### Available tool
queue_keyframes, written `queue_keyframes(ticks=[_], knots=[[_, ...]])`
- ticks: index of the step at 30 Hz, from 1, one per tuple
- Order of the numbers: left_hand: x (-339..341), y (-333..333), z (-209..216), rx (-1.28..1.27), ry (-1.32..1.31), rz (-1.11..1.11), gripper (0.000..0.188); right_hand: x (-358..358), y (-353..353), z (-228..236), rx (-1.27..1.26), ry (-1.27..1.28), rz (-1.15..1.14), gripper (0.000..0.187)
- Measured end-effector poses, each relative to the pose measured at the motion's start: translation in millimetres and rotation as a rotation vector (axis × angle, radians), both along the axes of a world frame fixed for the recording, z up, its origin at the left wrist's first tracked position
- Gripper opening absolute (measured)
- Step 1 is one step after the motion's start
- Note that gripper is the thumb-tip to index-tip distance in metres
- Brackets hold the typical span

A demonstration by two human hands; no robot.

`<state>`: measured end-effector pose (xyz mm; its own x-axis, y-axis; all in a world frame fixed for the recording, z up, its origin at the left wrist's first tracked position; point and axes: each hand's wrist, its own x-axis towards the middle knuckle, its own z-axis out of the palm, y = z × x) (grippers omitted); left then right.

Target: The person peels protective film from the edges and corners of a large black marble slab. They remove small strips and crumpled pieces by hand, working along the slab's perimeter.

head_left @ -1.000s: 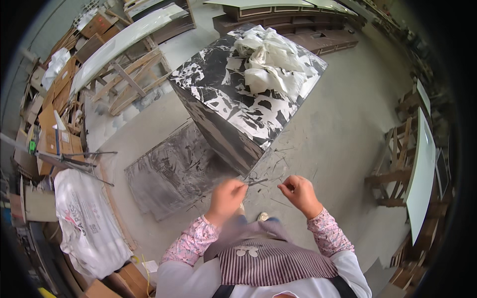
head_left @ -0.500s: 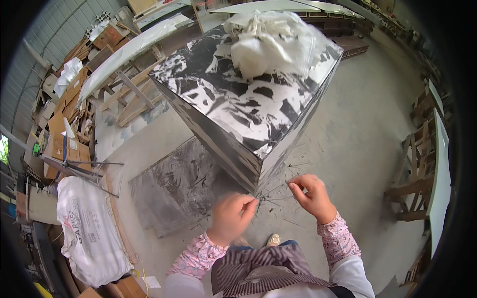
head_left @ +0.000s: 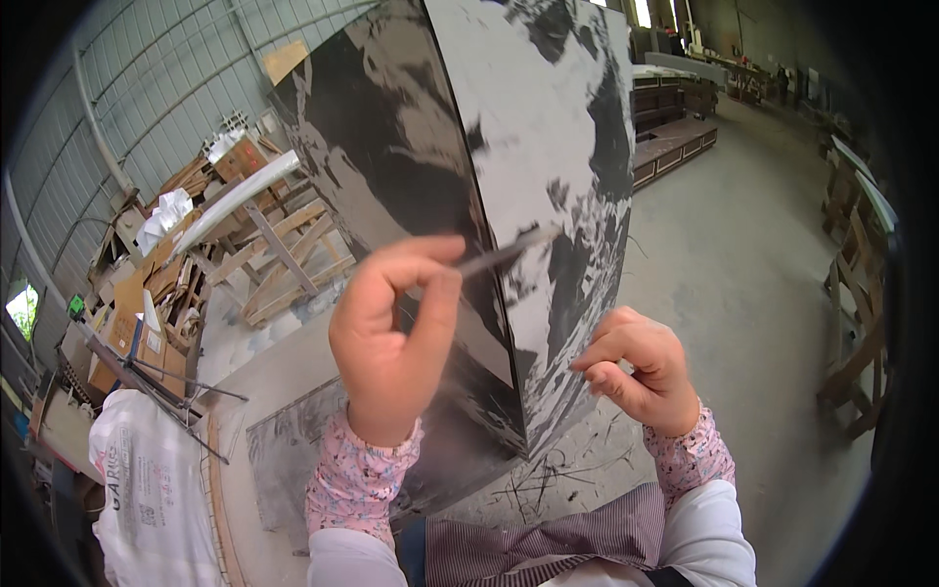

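A tall block (head_left: 548, 117) with a black-and-white marbled surface stands before me, one upright corner edge facing me. My left hand (head_left: 391, 333) is raised in front of that edge. Its thumb and forefinger pinch a thin dark strip (head_left: 504, 252), blurred, which points to the right across the block's right face. Lower down, beside the right face, my right hand (head_left: 641, 372) is closed, with thumb and fingers pressed together. Whatever it may hold is too small to make out.
Thin dark scraps (head_left: 553, 479) lie on the floor at the block's foot. A dark stained board (head_left: 313, 421) is at its left. Further left are a white sack (head_left: 152, 489), a tripod (head_left: 166, 377) and cardboard (head_left: 122, 333). Wooden trestles stand on both sides (head_left: 284, 254).
My view has tilted up, so the block's sides fill it and its top with the crumpled white sheeting is gone. My left hand has risen, and a strip now shows in it.
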<state>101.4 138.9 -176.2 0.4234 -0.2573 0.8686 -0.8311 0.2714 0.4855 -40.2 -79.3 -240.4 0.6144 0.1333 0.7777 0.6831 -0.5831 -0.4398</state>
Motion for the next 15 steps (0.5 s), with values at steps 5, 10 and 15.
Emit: queue_keyframes(ticks=[5,10,15], knots=[[-15.8,0.7,-20.5,0.001,0.093,-0.094,0.016,-4.5,10.0,-24.0,0.101,-0.047,-0.107,0.014],[-36.9,4.9,-51.8,-0.015,0.740,-0.608,0.022,7.4,20.7,-8.5,0.070,-0.228,-0.100,0.014],[-42.1,-1.1,-80.7,0.000,1.039,-1.047,0.024,7.0,36.5,-6.0,0.291,-0.011,0.048,0.015]])
